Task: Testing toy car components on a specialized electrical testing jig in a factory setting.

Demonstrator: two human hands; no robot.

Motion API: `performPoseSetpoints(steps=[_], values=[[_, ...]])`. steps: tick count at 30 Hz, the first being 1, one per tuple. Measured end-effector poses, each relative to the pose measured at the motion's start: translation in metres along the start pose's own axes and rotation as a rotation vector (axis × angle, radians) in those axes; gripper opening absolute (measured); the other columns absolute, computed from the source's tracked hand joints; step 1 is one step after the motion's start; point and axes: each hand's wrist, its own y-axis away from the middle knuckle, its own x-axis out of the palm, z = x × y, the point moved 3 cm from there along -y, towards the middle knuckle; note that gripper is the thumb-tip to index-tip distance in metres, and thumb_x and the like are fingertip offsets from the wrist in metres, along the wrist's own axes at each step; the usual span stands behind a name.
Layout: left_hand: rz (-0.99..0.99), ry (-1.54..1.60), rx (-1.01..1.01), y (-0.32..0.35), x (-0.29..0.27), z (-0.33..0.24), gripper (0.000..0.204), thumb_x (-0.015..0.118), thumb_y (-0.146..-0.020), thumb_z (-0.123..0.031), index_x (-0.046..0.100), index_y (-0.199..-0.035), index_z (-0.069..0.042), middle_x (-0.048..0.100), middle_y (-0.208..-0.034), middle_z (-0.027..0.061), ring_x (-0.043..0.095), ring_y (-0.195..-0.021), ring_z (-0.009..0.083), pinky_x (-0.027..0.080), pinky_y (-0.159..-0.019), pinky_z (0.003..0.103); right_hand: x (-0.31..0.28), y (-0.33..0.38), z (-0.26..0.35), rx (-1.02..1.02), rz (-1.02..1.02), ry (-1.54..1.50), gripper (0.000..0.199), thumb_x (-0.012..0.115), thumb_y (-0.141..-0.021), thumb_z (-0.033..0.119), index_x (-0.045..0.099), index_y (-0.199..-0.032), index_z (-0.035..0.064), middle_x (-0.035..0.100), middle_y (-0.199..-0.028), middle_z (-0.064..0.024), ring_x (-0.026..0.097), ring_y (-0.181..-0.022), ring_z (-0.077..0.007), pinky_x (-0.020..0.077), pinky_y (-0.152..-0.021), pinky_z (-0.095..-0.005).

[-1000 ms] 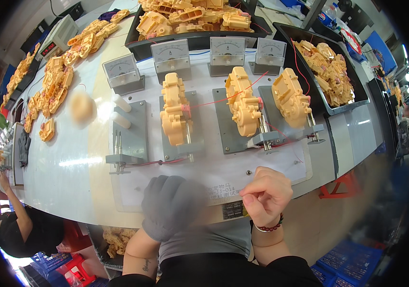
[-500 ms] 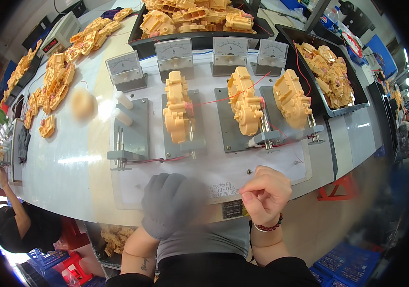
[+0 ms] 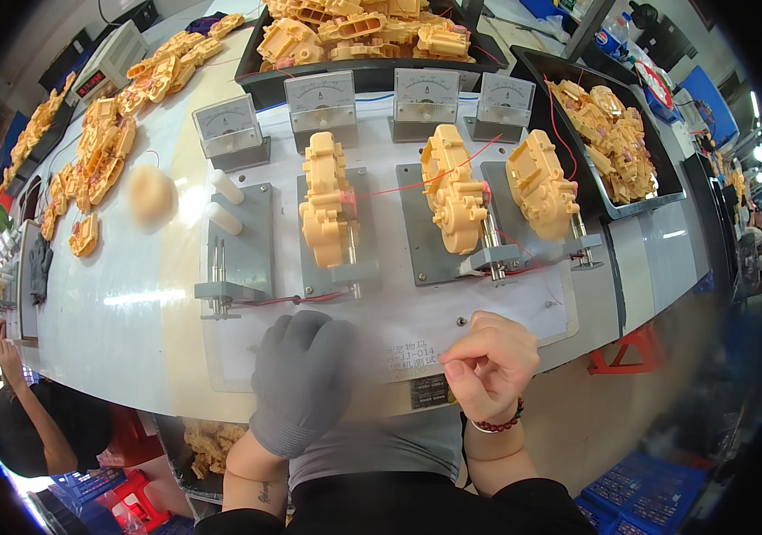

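Left hand [image 3: 303, 379]: gloved grey, curled loosely, resting on the table [image 3: 131, 303] edge just below the empty grey fixture [image 3: 237, 245], holding nothing.
Right hand [image 3: 488, 364]: bare, pinched into a narrow fist, right of the glove; whether it grips anything, I can't tell.
Yellow gearboxes [image 3: 327, 209]: three clamped on fixtures, beyond both hands.

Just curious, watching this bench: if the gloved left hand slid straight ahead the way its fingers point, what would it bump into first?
Probably the grey fixture plate holding a yellow gearbox, just beyond the left hand; depth is uncertain.
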Motion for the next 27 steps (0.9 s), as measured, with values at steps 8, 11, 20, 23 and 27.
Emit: performPoseSetpoints(steps=[8,11,20,23,27], values=[[-0.01,-0.003,-0.037,-0.0011,0.0019,-0.0037,0.01,0.065,-0.075,-0.003,0.059,-0.082,-0.005,0.055,-0.08,0.0107,0.054,-0.076,0.0319,0.044,-0.07,0.042,0.0027,0.0026,-0.001,-0.015,0.02,0.055,0.004,0.064,-0.066,0.005,0.062,-0.065,0.0017,0.048,-0.051,-0.0008,0.037,-0.044,-0.0122,0.024,-0.044,-0.0252],[-0.014,-0.009,-0.034,-0.0014,0.0029,-0.0036,0.009,0.064,-0.075,-0.003,0.059,-0.082,-0.005,0.055,-0.08,0.0107,0.053,-0.075,0.0319,0.043,-0.069,0.042,0.003,0.0031,-0.0013,-0.009,0.014,0.052,0.003,0.064,-0.065,0.004,0.062,-0.065,0.0018,0.048,-0.051,-0.0007,0.037,-0.044,-0.0122,0.0244,-0.044,-0.0252],[-0.037,0.0,-0.012,-0.0009,0.0021,-0.0028,0.009,0.064,-0.075,-0.003,0.058,-0.083,-0.005,0.054,-0.078,0.0112,0.053,-0.074,0.0319,0.043,-0.068,0.041,0.0034,0.0026,-0.0008,-0.01,0.019,0.076,0.004,0.064,-0.067,0.004,0.062,-0.066,0.0018,0.047,-0.05,-0.0006,0.038,-0.044,-0.012,0.0253,-0.044,-0.0253],[-0.027,0.011,-0.007,-0.0016,0.0027,-0.0026,0.009,0.064,-0.075,-0.003,0.058,-0.082,-0.005,0.055,-0.078,0.0112,0.053,-0.073,0.032,0.043,-0.068,0.042,0.0035,0.0021,-0.0002,-0.012,0.025,0.073,0.004,0.064,-0.068,0.005,0.062,-0.066,0.0018,0.047,-0.05,-0.0005,0.038,-0.044,-0.0122,0.0255,-0.044,-0.0254],[-0.043,0.002,-0.001,-0.0009,0.0034,-0.0019,0.009,0.064,-0.075,-0.003,0.059,-0.082,-0.005,0.055,-0.079,0.0111,0.054,-0.074,0.0319,0.043,-0.068,0.042,0.0038,0.002,0.0005,-0.01,0.024,0.082,0.004,0.064,-0.068,0.004,0.061,-0.066,0.0019,0.046,-0.05,-0.0005,0.038,-0.043,-0.0124,0.0256,-0.044,-0.0254]])
